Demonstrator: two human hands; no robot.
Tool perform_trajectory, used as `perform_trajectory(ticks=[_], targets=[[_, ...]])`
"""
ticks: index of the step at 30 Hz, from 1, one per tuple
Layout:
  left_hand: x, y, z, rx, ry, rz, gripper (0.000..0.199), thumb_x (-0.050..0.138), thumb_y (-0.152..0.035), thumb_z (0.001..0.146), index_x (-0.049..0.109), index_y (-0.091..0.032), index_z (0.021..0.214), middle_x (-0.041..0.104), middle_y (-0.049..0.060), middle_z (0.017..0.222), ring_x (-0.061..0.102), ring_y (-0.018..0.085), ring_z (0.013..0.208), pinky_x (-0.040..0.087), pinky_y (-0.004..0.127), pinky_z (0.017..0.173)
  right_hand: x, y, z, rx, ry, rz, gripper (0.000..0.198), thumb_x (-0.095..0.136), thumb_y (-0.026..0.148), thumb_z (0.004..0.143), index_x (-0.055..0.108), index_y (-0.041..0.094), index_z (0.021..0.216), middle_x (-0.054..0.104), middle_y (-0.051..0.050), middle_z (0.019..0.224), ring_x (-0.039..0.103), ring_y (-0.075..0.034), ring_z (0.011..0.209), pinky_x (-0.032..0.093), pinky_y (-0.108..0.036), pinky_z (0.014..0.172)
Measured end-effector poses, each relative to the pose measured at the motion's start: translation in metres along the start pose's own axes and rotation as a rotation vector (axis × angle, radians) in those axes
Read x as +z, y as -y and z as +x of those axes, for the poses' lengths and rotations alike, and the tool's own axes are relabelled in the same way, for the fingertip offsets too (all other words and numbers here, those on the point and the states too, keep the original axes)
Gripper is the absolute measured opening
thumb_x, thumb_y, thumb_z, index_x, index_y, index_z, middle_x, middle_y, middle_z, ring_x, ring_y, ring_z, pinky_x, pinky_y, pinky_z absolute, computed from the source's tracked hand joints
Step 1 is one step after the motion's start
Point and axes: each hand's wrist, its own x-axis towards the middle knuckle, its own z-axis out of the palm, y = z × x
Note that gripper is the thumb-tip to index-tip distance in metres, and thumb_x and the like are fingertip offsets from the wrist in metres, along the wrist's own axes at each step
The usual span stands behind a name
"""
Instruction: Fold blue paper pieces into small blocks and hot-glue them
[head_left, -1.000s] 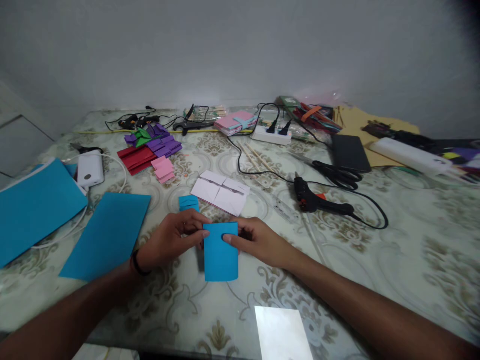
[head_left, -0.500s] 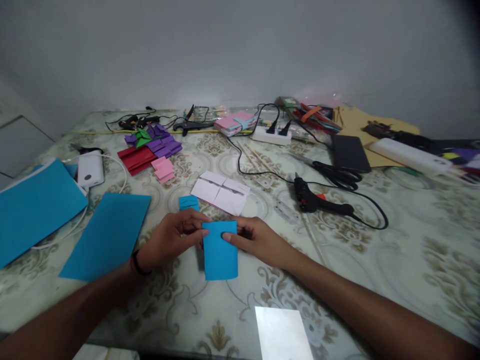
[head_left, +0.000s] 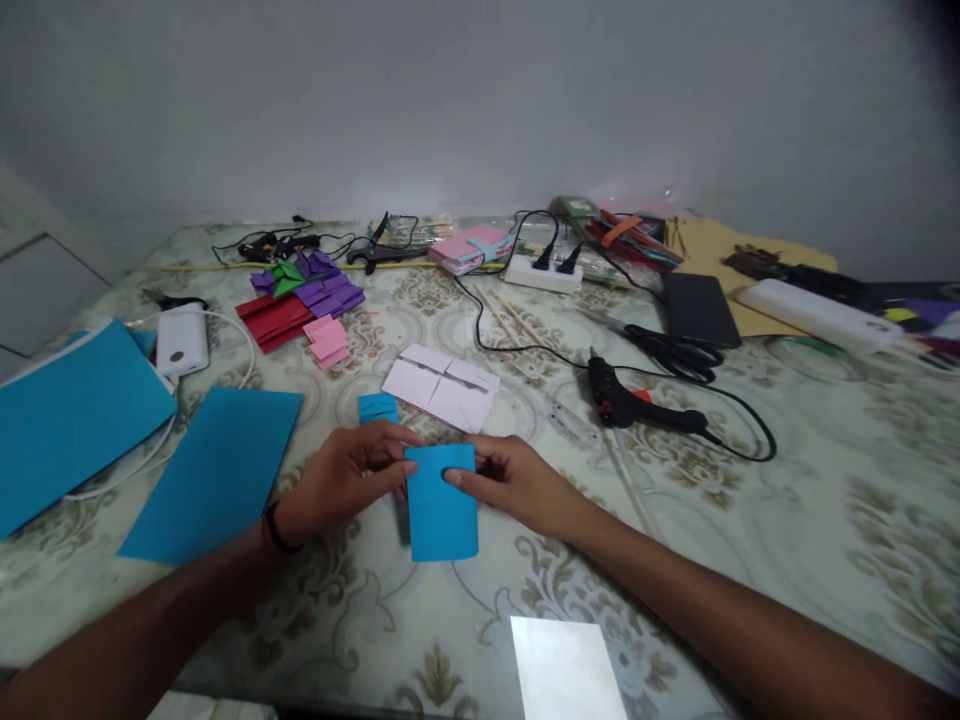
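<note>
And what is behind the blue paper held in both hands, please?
The left hand and right hand reach partly behind the blue paper; whatever else lies there is covered.

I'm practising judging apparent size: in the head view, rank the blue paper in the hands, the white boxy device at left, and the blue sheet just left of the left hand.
1. Blue sheet
2. Held blue paper, though being nearer the camera than the device may enlarge it
3. White boxy device
</note>
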Motion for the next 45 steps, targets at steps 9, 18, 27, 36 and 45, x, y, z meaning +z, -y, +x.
perform_trajectory(ticks=[9,18,27,36,45], targets=[[-0.0022,0.0016,-0.0001,0.032,-0.017,0.076,0.027,0.071,-0.028,0.093,0.076,-0.016,0.117,0.076,0.002,0.077,0.072,0.015,0.068,0.057,0.024,0.064,-0.0004,0.0085,-0.0022,-0.019,0.015,0.052,0.055,0.058,0.068,0.094,0.056,0.018,0.072,0.055,0.003,0.059,0.048,-0.011,0.054,0.035,-0.024,0.052],[-0.0014,-0.001,0.0008,0.034,-0.024,0.09,0.025,0.07,-0.027,0.093,0.078,-0.016,0.114,0.076,0.003,0.075,0.072,0.016,0.069,0.056,0.024,0.062,-0.0008,0.0063,-0.0019,0.01,-0.014,0.063,0.057,0.061,0.071,0.091,0.056,0.018,0.069,0.06,0.001,0.057,0.048,-0.011,0.052,0.034,-0.024,0.051],[-0.0021,0.0029,-0.0007,0.018,-0.012,0.086,0.027,0.07,-0.029,0.094,0.077,-0.016,0.116,0.076,0.003,0.076,0.072,0.016,0.07,0.056,0.024,0.063,-0.0027,0.0061,-0.0018,-0.015,-0.027,0.067,0.058,0.06,0.07,0.093,0.055,0.019,0.065,0.06,0.001,0.054,0.045,-0.01,0.049,0.032,-0.025,0.051],[-0.0019,-0.0011,0.0009,0.029,-0.015,0.1,0.024,0.07,-0.026,0.093,0.079,-0.016,0.113,0.073,0.002,0.071,0.07,0.014,0.066,0.053,0.022,0.06,-0.004,0.0051,-0.0021,-0.059,-0.006,0.088,0.061,0.054,0.068,0.097,0.057,0.018,0.062,0.059,0.0,0.053,0.047,-0.011,0.049,0.035,-0.026,0.053],[-0.0023,-0.0032,0.0016,0.05,-0.041,0.138,0.025,0.069,-0.028,0.094,0.078,-0.016,0.113,0.073,0.002,0.072,0.069,0.015,0.064,0.054,0.023,0.06,-0.0027,0.0082,-0.002,-0.02,0.016,0.051,0.061,0.055,0.072,0.094,0.055,0.019,0.065,0.059,0.001,0.056,0.048,-0.011,0.049,0.037,-0.025,0.051]])
